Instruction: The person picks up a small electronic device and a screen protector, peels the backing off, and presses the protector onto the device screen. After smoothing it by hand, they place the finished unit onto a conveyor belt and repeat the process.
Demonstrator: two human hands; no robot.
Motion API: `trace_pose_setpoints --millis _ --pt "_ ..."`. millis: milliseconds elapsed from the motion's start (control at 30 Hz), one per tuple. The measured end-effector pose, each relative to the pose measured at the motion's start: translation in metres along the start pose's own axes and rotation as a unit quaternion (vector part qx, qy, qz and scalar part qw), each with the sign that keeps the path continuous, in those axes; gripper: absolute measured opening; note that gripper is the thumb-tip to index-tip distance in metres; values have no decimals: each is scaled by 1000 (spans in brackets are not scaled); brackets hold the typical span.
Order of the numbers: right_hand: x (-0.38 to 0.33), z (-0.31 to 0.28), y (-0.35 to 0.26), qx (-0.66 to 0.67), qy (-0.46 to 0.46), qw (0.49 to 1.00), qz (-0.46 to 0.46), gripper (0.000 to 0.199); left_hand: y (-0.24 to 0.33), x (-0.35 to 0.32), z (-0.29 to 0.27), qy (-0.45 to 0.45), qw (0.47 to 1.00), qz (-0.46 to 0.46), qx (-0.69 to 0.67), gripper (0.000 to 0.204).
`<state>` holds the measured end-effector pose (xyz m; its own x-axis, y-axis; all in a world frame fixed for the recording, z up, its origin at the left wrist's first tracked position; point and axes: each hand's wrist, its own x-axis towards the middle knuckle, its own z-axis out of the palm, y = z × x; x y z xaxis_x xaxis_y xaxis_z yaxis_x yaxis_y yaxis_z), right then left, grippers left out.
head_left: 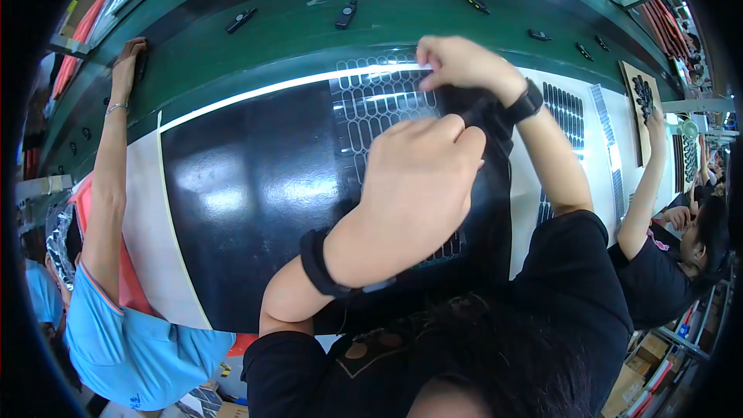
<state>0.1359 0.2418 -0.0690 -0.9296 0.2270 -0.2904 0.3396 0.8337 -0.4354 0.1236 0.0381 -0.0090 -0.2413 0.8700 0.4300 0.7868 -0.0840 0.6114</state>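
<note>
A clear sheet [360, 101] with rows of rounded oval cut-outs lies on a glossy black mat [248, 178]. My left hand [426, 182] is closed over the sheet's near right part, its fingertips turned away from view, so whatever it grips is hidden. Beyond it, my right hand [468, 68] hovers by the sheet's far right corner with curled fingers, thumb and forefinger close together. Anything between those fingertips is too small to make out. Between my hands and right wrist a dark shape [491, 124] shows, whose kind I cannot tell.
A green conveyor belt [410, 19] runs along the far side, carrying several small black devices [347, 14]. At left, a person in a blue shirt [128, 340] reaches to the belt. Another person [658, 279] works at right beside a board of black parts [641, 101]. Dark strips [563, 112] lie nearer.
</note>
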Motion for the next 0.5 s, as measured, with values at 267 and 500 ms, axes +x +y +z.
trace_pose_setpoints --millis 267,500 --pt "73 -47 150 -62 223 951 203 40 12 5 -38 67 996 -50 -31 16" --pt "69 -46 72 215 287 932 47 33 5 5 -41 126 984 -116 -57 34"
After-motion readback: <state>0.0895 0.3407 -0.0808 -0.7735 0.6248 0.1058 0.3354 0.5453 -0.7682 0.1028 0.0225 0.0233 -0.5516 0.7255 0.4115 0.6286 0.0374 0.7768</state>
